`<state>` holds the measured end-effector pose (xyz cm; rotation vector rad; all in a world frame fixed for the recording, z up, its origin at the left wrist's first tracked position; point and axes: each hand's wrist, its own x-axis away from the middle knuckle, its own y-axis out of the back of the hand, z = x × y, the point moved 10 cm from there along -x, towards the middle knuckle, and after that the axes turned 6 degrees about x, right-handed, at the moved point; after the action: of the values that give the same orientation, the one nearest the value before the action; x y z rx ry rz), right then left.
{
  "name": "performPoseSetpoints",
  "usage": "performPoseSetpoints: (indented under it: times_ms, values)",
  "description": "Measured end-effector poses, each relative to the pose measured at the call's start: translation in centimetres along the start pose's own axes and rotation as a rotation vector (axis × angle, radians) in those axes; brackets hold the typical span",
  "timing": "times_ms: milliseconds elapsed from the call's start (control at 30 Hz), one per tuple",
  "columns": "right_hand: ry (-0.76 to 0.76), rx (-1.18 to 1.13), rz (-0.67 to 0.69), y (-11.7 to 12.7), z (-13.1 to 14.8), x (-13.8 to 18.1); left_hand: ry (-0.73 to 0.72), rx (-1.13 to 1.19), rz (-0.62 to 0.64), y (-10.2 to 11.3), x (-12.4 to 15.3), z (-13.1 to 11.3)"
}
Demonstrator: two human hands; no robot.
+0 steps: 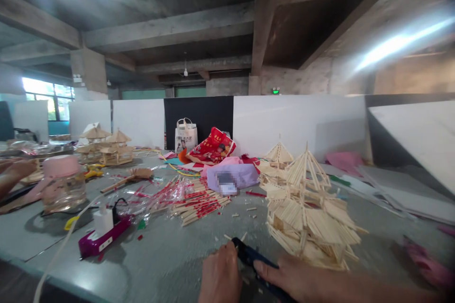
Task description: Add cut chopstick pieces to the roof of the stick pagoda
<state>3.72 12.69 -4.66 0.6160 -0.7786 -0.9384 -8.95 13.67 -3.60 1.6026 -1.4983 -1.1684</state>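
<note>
My left hand (221, 272) is closed at the bottom centre, pinching a thin wooden stick (243, 236) whose end pokes out above the fingers. Dark-handled cutters (250, 256) are gripped in my right hand (284, 272), with their head against the stick beside my left fingers. Just behind and to the right stands a tiered pavilion model (309, 218) of pale sticks with a pointed roof. A second pointed roof (279, 152) rises behind it. Short cut bits of stick (251, 209) lie on the grey table near the cutters.
Red-wrapped chopsticks (199, 206) and clear plastic wrappers lie mid-table near a purple cloth (231, 177). On the left are a purple power strip (104, 236), a white cable, and a pink-lidded jar (63, 184). Another person's hand (19, 170) shows at the far left, near more pavilion models (117, 149).
</note>
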Motion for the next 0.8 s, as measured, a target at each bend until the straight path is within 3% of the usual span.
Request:
performPoseSetpoints:
  times_ms: [100, 333, 633, 800]
  values:
    - [-0.014, -0.029, 0.065, -0.9, 0.0, 0.1, -0.011, 0.059, -0.039, 0.1, -0.1, 0.4]
    - [-0.055, -0.093, 0.053, -1.1, 0.1, 0.6, 0.012, 0.205, -0.143, 0.7, -0.4, 1.6]
    - [-0.143, -0.083, 0.091, -0.6, -0.6, 0.7, 0.05, 0.364, -0.112, 1.5, -1.1, 1.5]
    - [-0.119, 0.097, 0.019, 0.7, -0.1, 0.7, 0.093, 0.429, -0.069, 0.3, -2.0, 2.3]
